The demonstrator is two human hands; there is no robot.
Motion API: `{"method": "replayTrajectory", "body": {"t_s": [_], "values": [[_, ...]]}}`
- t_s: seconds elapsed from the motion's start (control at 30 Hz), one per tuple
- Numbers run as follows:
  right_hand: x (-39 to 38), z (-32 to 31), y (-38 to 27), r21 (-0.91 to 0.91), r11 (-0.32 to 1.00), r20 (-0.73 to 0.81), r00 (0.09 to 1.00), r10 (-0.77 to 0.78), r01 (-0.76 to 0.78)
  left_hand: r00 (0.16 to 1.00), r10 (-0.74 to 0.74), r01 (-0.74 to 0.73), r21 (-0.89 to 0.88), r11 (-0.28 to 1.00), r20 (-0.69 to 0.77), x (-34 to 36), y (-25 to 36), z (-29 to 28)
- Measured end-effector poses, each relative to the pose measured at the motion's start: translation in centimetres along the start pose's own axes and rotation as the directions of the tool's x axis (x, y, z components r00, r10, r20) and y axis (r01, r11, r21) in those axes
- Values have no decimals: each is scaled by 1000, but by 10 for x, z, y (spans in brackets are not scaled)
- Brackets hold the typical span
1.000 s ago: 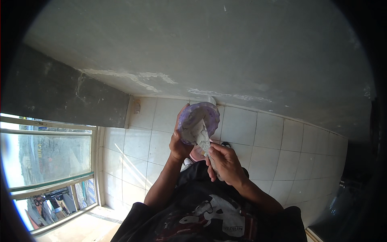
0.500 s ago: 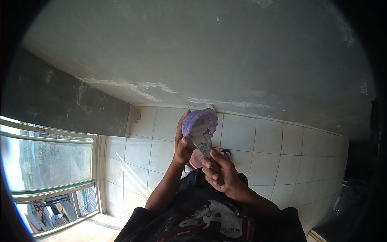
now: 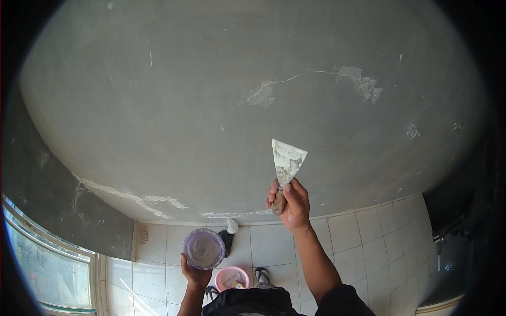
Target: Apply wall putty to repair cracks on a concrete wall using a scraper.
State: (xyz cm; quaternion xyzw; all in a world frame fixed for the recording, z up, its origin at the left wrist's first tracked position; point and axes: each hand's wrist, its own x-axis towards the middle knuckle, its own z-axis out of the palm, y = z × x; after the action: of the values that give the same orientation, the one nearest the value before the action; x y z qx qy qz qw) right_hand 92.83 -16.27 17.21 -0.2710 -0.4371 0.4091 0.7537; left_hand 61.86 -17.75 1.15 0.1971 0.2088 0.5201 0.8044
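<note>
your putty knife point(image 3: 284, 176) is up in your right hand point(image 3: 296, 208), fingers wrapped round the stained handle. long axis runs from about 6 to just past 12 o'clock, wide edge away from you, white paste point(image 3: 289, 151) on the face. from the blade, a pale rough patch point(image 3: 361, 84) on the grey wall point(image 3: 184, 121) lies between 1 and 2; a smaller patch point(image 3: 262, 96) sits near 11, thin crack point(image 3: 288, 79) running between. your right hand is the nearer to both. can't tell if the blade touches the wall; nothing shows in the way.

your left hand point(image 3: 197, 274) is well apart, between 7 and 8 from the knife, clamped on the side of a purple bowl point(image 3: 187, 244), open top up, more paste inside.

around: pink basin point(image 3: 217, 279) on the tiled floor point(image 3: 271, 245), between 4 and 5 from the bowl, between your sandalled feet point(image 3: 262, 275). white bundle point(image 3: 232, 226) at 2 from the bowl, too unclear to name. window point(image 3: 58, 263) at 9.
</note>
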Motion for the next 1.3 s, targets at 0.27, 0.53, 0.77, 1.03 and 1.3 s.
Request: {"method": "replayTrajectory", "body": {"t_s": [0.27, 0.53, 0.77, 1.03, 1.3], "values": [[133, -47, -10, -812, 354, 189, 781, -595, 465, 994, -11, 3, -66, 998, -109, -10, 3, -14], [181, -64, 12, -930, -130, 324, 596, -734, 344, 988, 20, -26, -37, 999, -154, -15, 6, -23], [174, -64, 42, -953, -124, 285, 676, -680, 277, 986, 6, -13, -41, 999, -164, -10, 5, -24], [152, -45, 0, -974, -118, 219, 686, -694, 192, 990, 14, -20, -42, 999, -139, -7, 9, -26], [163, -15, -7, -991, -137, 78, 800, -595, -5, 983, -7, -5, -67, 998, -183, -3, 6, -23]]}}
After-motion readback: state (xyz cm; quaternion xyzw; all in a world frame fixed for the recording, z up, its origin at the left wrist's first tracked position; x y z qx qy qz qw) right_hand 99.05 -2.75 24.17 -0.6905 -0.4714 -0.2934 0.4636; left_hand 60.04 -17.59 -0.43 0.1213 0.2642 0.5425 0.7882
